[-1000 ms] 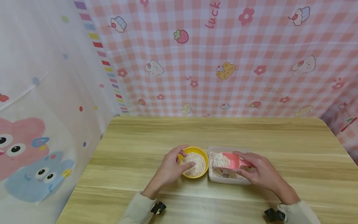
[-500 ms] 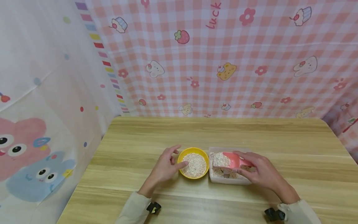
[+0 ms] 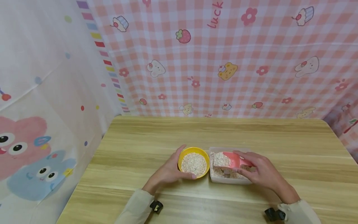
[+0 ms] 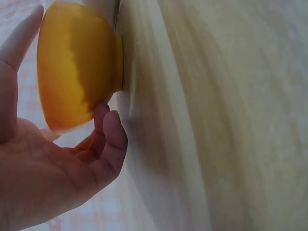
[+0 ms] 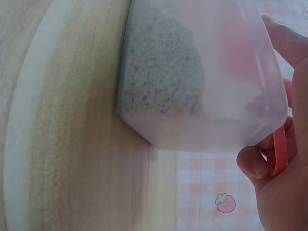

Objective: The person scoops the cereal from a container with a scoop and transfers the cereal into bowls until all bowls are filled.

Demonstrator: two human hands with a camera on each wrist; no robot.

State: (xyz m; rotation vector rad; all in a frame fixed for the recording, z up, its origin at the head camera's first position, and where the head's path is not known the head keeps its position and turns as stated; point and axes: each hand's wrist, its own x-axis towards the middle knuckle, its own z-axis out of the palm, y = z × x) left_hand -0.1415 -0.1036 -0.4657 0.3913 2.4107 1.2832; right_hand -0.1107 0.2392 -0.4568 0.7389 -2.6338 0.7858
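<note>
The left hand (image 3: pixel 167 172) cups the small yellow plastic bowl (image 3: pixel 194 162) of oat flakes on the wooden counter (image 3: pixel 251 133). The right hand (image 3: pixel 260 172) pinches a loaded pink plastic scoop (image 3: pixel 232 160) over the clear plastic tub (image 3: pixel 227 179). This looks like mid-transfer; next, the scoop needs carrying level leftward over the bowl.

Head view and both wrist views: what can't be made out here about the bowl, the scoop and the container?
- Yellow bowl: its contents are hidden in the left wrist view, which shows only the outside wall; the left hand covers its near-left rim in the head view.
- Pink scoop: its handle is hidden under the right hand in the head view; through the clear container it is only a pink blur in the right wrist view.
- Grain type: too small to tell.
</note>
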